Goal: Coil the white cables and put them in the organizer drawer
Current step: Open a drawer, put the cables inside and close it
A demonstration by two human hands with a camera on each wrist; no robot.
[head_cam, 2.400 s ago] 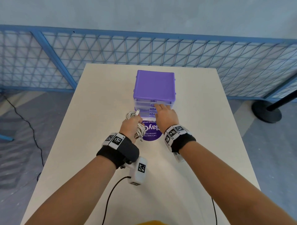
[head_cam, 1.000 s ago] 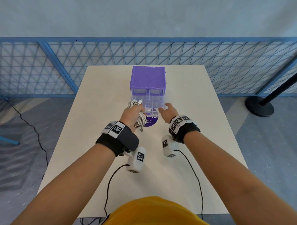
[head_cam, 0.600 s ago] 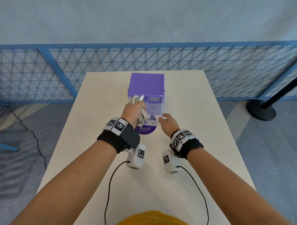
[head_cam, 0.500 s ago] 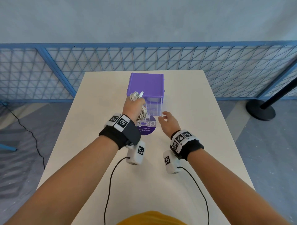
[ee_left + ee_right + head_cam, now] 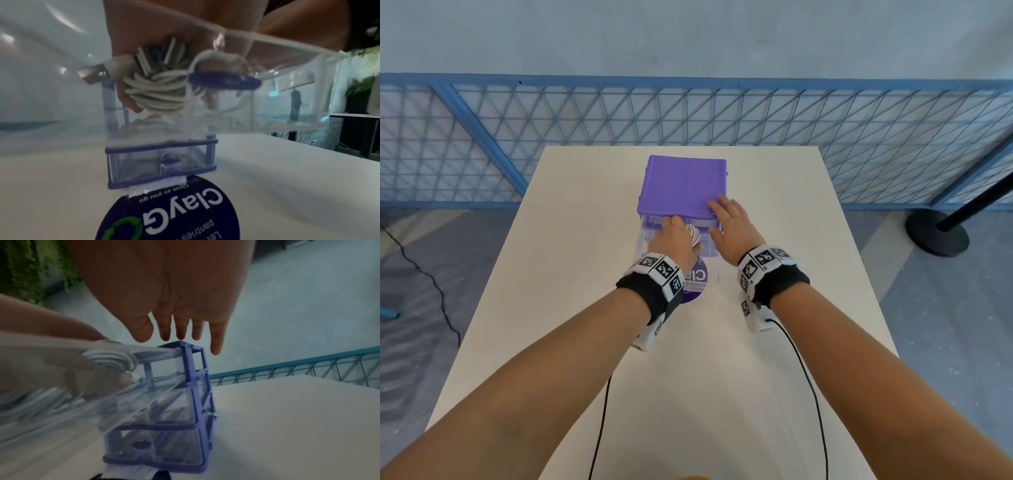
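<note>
On the white table (image 5: 571,308), a round purple sticker (image 5: 174,216) is lying nearest. The left hand (image 5: 674,240) is gripping the coiled white cable (image 5: 156,95) inside the pulled-out clear plastic drawer (image 5: 287,91). The right hand (image 5: 732,226) is resting, fingers straight, on the purple plastic drawer organizer (image 5: 683,185), standing toward the far edge.

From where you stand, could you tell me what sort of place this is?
Probably a fenced-off test or recording area indoors: a plain white table stands before a blue mesh fence, with a stanchion base on a grey floor.
</note>
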